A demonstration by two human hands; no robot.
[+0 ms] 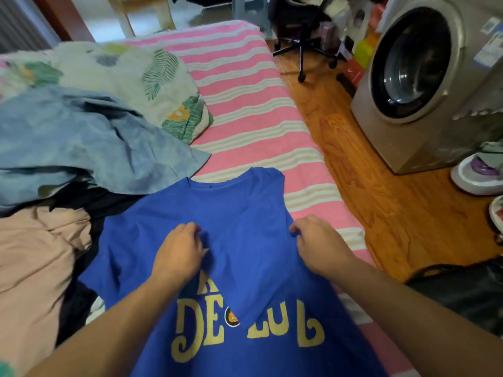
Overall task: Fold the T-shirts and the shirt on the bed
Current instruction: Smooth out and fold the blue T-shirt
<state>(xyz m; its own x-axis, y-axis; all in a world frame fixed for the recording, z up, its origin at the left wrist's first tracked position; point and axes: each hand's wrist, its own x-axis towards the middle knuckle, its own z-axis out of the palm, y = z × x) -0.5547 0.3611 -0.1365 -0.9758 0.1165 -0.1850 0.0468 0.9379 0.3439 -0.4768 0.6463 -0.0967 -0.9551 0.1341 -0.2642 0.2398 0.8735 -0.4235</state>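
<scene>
Spread across the near end of the striped bed [245, 104]: a blue T-shirt [245, 268], collar far, yellow print near. Pinching its cloth with curled fingers, left hand [178, 254] mid-chest, right hand [318, 243] at the right edge, seemingly on a folded-over panel. Light, limp, wrinkle-prone; best taken at seams or shoulders. Heaped to the left, unfolded: a pale blue shirt [81, 142], peach cloth [35, 254].

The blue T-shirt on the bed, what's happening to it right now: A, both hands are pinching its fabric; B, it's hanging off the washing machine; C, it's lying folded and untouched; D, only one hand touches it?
A: the left hand and right hand each pinch the blue T-shirt.
</scene>
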